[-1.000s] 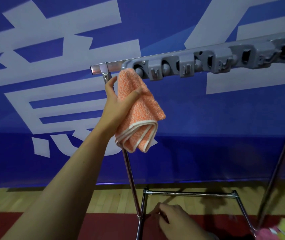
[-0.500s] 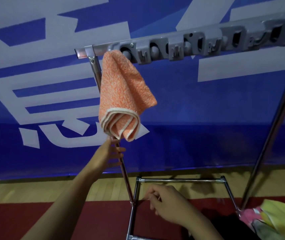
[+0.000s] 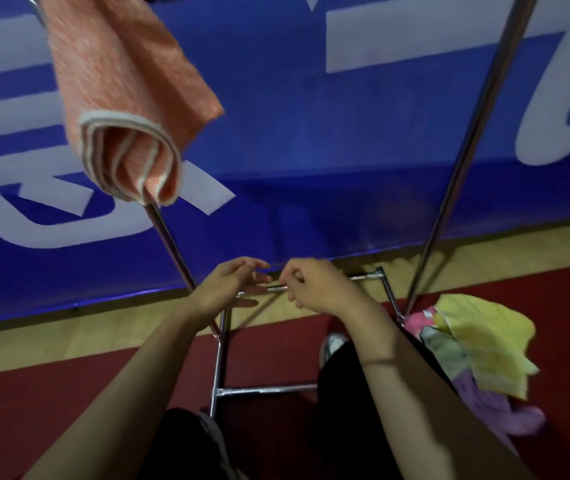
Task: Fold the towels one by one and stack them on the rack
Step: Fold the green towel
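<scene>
Both hands low and near each other above the rack's base, neither holding cloth: left hand (image 3: pixel 228 289) loosely spread, right hand (image 3: pixel 314 287) with fingers loosely curled, seemingly around nothing. Behind, large blue wall banner with white lettering (image 3: pixel 311 133); in front of it, chrome tube garment rack (image 3: pixel 463 143); folded orange terry towel with white edging (image 3: pixel 127 98) hangs from the rack's top, upper left. Judged: one towel done; loose heap of yellow, pink, green and purple towels (image 3: pixel 484 344) on the floor at right awaits folding, so most work remains.
</scene>
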The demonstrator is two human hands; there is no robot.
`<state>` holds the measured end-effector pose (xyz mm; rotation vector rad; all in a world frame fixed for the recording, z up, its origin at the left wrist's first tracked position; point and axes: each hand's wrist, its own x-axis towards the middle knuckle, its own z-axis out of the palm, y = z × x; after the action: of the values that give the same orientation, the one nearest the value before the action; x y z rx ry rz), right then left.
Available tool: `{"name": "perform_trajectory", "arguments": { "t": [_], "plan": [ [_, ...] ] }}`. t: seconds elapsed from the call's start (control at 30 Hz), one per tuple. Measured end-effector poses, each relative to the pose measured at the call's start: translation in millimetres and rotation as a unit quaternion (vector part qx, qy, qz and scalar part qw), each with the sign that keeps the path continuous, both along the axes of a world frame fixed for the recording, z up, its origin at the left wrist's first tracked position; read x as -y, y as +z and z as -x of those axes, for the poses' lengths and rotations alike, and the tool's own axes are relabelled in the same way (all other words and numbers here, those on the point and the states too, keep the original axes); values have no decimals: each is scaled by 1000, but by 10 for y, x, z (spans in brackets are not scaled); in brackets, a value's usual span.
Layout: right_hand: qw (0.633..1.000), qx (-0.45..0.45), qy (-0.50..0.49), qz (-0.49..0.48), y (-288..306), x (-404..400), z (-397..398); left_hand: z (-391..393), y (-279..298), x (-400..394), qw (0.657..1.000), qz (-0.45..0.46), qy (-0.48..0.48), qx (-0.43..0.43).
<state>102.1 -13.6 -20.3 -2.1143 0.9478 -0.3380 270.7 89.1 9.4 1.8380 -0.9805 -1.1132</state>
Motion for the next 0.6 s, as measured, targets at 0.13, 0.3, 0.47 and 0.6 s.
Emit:
{"name": "perform_trajectory", "arguments": {
  "t": [0.13, 0.3, 0.47, 0.6],
  "plan": [
    [1000, 3, 2, -6, 45, 49, 95, 276, -132, 144, 999, -13, -37, -28],
    [996, 37, -28, -77, 60, 273, 448, 634, -113, 302, 996, -16, -83, -37],
    [959, 102, -204, -167, -483, 652, 1327, 1096, -44, 522, 987, -13, -160, -25],
    [945, -59, -287, -146, -1496, 706, 2082, 1559, -288, 855, 971, -20, -237, -24]
  ]
}}
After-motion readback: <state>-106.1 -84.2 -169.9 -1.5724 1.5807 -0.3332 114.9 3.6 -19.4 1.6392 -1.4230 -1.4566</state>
